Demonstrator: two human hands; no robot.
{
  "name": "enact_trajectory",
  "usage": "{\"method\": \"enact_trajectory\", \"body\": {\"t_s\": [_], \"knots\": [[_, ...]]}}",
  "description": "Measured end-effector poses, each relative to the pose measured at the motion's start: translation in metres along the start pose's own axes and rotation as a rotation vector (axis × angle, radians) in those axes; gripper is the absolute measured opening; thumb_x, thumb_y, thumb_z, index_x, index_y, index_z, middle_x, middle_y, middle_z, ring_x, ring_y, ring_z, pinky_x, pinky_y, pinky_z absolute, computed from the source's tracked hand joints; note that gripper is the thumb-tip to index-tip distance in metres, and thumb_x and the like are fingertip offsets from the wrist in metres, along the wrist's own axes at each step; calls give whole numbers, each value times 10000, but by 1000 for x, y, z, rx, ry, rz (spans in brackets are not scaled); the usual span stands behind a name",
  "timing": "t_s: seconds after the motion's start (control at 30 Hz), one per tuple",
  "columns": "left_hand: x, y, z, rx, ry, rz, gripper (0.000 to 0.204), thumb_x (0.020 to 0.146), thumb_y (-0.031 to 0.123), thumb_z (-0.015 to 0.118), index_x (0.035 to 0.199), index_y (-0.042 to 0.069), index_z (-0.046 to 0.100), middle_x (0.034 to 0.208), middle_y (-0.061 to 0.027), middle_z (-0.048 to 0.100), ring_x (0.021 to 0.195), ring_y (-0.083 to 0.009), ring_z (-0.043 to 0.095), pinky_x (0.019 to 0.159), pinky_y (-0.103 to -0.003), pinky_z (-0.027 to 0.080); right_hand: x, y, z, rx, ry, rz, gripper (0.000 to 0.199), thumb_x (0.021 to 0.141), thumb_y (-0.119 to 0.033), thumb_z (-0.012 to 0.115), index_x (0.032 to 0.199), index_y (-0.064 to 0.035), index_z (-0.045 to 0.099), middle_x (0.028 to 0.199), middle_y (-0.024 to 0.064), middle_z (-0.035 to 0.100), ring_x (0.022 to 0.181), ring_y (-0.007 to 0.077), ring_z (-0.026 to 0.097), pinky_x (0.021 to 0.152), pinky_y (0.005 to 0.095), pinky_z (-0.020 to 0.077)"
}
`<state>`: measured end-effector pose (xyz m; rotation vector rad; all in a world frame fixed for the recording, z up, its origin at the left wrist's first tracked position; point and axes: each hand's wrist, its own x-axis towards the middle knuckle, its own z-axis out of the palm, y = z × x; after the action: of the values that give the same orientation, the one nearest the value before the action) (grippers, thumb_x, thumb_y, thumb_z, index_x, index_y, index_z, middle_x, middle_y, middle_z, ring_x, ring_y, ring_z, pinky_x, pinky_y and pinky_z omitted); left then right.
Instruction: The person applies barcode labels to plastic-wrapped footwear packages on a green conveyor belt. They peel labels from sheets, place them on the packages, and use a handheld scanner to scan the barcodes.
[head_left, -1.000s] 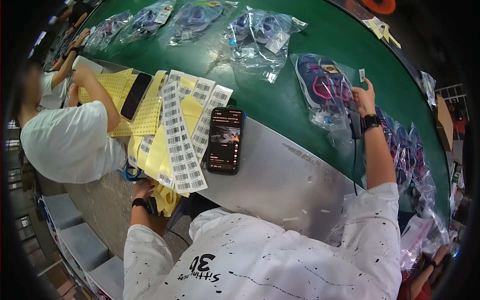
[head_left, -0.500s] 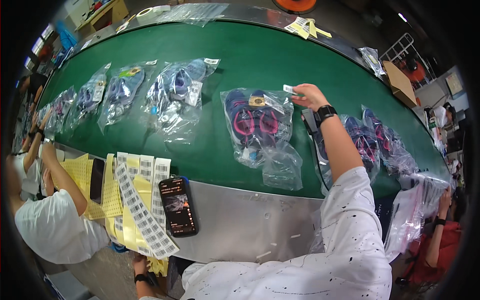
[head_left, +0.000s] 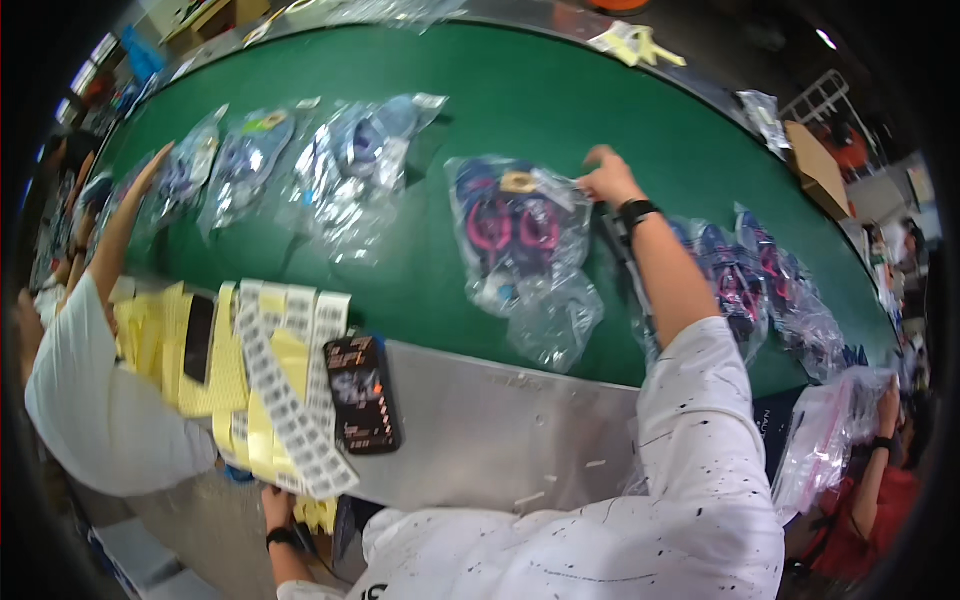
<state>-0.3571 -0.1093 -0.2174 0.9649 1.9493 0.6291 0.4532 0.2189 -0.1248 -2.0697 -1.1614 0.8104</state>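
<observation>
My right hand (head_left: 604,178), with a black watch on the wrist, reaches across the green belt (head_left: 560,95). Its curled fingers rest on the top right corner of a clear plastic bag (head_left: 520,235) holding pink and blue sandals. My left hand (head_left: 279,505) is low at the table's near edge. It is closed on the bottom of the yellow sheets (head_left: 262,425) under the strips of white labels (head_left: 285,400). A black phone (head_left: 362,392) lies beside those strips on the grey metal ledge (head_left: 500,430).
More bagged sandals lie along the belt to the left (head_left: 355,165) and right (head_left: 745,275). A person in a white shirt (head_left: 95,400) at left reaches to a far bag. At right another person (head_left: 880,470) handles bags. A cardboard box (head_left: 815,165) sits beyond the belt.
My right hand, which held a small white label above the bag, has come down onto the bag's top right corner. The view has swung left along the belt.
</observation>
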Motion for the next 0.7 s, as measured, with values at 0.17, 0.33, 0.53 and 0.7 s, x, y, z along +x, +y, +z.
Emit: {"method": "enact_trajectory", "body": {"t_s": [0.17,0.33,0.53,0.7], "knots": [[-46,121,3,372,91,201,184,867,108,602,823,-68,632,701,-141,667,652,-186,646,601,-331,469,-56,-9,-16,-19,235,-319,750,770,-90,718,1442,-138,390,1016,170,675,818,209,667,731,322,535],[-101,191,24,346,284,440,60,856,12,630,819,-31,612,637,-92,592,536,-141,549,524,-285,433,-202,-46,41,-101,-101,-461,776,743,-239,796,1437,-215,449,1519,194,317,1235,349,508,961,395,465],[-117,206,29,396,357,693,105,831,26,674,762,7,598,592,-72,510,481,-161,492,470,-305,385,-143,-45,121,-107,145,-600,611,770,-157,761,1337,-87,543,1401,234,461,1198,367,544,985,383,456],[-120,223,60,442,123,955,166,754,43,736,877,27,625,788,-112,596,660,-267,594,583,-361,470,-132,-116,139,-87,213,-694,512,824,-208,730,1294,-79,572,1410,181,459,1273,316,480,1001,376,438]]}}
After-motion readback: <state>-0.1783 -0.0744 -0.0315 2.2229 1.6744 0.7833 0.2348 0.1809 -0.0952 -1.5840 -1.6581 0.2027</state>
